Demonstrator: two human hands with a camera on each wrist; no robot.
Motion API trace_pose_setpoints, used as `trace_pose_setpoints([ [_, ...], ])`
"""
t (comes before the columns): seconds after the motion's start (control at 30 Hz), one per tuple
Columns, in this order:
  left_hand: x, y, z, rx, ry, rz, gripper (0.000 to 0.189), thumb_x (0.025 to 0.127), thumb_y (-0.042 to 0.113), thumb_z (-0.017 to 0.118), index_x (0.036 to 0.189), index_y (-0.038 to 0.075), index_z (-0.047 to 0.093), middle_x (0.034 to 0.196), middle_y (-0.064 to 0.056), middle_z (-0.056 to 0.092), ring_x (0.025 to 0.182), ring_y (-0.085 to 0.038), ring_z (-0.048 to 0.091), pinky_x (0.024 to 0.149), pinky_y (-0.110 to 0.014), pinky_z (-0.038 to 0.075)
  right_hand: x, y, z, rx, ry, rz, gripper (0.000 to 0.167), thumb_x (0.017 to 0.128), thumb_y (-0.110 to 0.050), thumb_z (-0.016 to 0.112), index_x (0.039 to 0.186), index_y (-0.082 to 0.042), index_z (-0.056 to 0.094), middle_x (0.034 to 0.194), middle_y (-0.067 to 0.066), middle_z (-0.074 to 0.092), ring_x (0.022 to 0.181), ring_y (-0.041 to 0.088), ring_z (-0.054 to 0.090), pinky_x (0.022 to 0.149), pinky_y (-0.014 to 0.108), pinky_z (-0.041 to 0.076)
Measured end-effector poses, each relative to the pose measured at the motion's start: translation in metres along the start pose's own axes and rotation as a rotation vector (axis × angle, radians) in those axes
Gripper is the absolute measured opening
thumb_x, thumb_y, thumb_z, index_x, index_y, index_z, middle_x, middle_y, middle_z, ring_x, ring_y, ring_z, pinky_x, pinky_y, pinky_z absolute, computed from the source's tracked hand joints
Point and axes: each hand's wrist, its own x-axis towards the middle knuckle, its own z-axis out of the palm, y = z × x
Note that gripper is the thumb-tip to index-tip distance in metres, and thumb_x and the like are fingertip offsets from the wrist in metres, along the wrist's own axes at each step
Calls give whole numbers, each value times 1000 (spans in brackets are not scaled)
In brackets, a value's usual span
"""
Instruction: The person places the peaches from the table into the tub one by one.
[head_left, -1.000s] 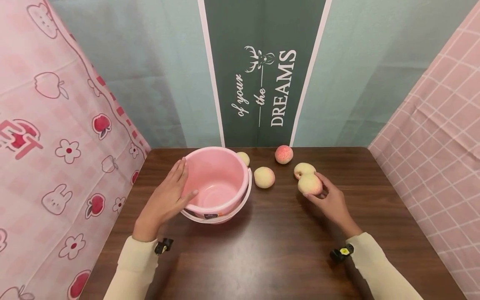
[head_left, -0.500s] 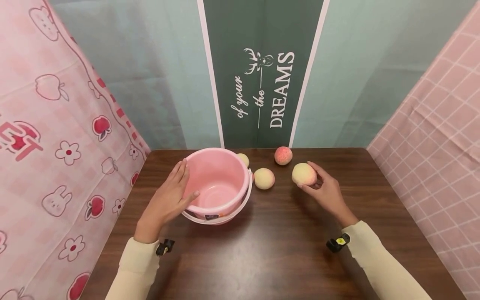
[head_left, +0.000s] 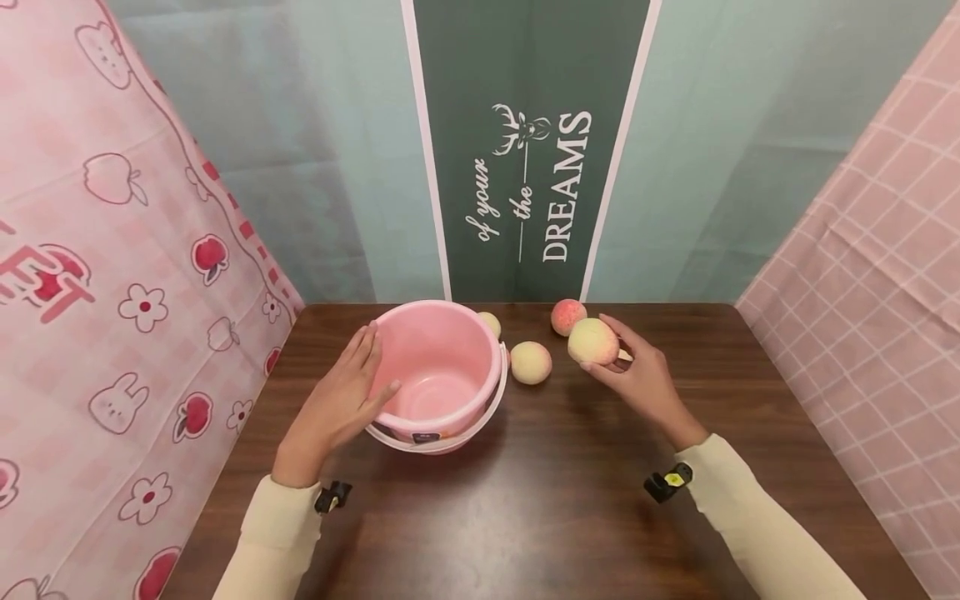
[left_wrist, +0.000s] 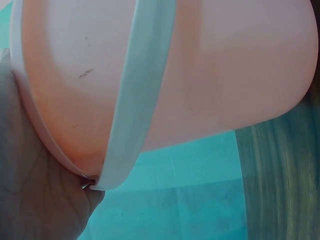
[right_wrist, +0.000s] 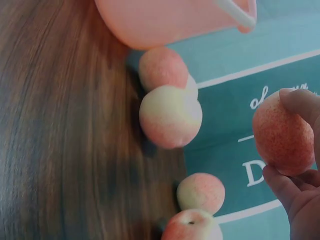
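My left hand (head_left: 341, 396) rests on the near-left rim of a pink bucket (head_left: 442, 346), fingers straight and thumb over the edge. The left wrist view shows the palm against the rim beside the white handle (left_wrist: 135, 100). My right hand (head_left: 645, 383) holds a pale yellow-pink peach (head_left: 592, 340) above the table, pinched between thumb and fingers; its redder side faces the right wrist camera. A sliver of another peach (head_left: 624, 357) shows behind that hand, and in the right wrist view this peach (right_wrist: 190, 226) shows its stem hollow.
On the brown wooden table (head_left: 495, 517), a pale peach (head_left: 531, 363) sits right of the bucket, with a reddish one (head_left: 567, 313) farther back. Another peach (head_left: 491, 322) is partly hidden behind the bucket. Cloth hangings (head_left: 697, 167) stand at the back and both sides.
My right hand has lifted the peach and carried it leftward, away from the peach it was beside. My left hand and the bucket stay in place.
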Motion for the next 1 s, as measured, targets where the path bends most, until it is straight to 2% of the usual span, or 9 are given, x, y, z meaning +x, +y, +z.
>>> trace_pose_setpoints([
  [0.13,5,2,1,0,-14,11,86,103,54,44,160,-4,15,169,-17,6,156,-31,3,121,-53,24,1,-26,1,40,-2,-7,82,78,-10,89,150,-9,50,134,16,61,115,29,62,88,41,57],
  [0.23,7,4,2,0,-24,11,86,103,55,44,160,-4,14,169,-17,6,156,-31,2,121,-52,23,2,-48,0,60,-1,-31,80,77,-4,89,147,-3,51,134,19,61,114,30,62,87,38,58],
  [0.33,9,5,1,-3,-32,9,86,104,55,42,159,-4,14,169,-17,5,156,-32,2,121,-52,23,6,-61,1,64,7,-62,79,76,-3,89,146,-2,52,133,18,63,111,26,63,84,27,58],
  [0.57,17,4,-6,-19,-67,-33,85,105,57,35,160,-3,11,170,-13,-5,156,-29,-5,122,-51,22,20,-48,13,88,11,-102,82,75,-8,91,148,-11,53,133,12,63,109,21,63,83,16,55],
  [0.67,19,2,-7,-18,-85,-51,86,105,59,35,160,-2,10,170,-11,-6,156,-28,-7,121,-53,22,25,-49,16,82,3,-121,82,76,-16,91,148,-21,54,135,6,63,106,18,65,81,19,57],
  [0.77,20,1,-7,-22,-90,-57,87,104,60,35,161,0,10,170,-10,-5,156,-29,-6,121,-54,23,29,-57,19,89,-1,-161,82,76,-20,92,148,-28,54,135,2,63,102,18,67,79,28,60],
  [0.87,22,1,-4,-36,-83,-59,88,103,62,35,161,1,10,170,-9,-4,157,-29,-5,121,-53,23,32,-65,22,94,-5,-201,82,75,-20,92,148,-28,54,135,1,64,99,17,67,77,33,61],
  [1.0,23,2,-2,-48,-73,-57,82,106,57,33,161,0,11,170,-10,-4,157,-28,-4,122,-52,21,34,-75,30,112,-24,-220,84,74,-17,93,148,-23,54,137,2,63,107,17,65,82,29,60],
])
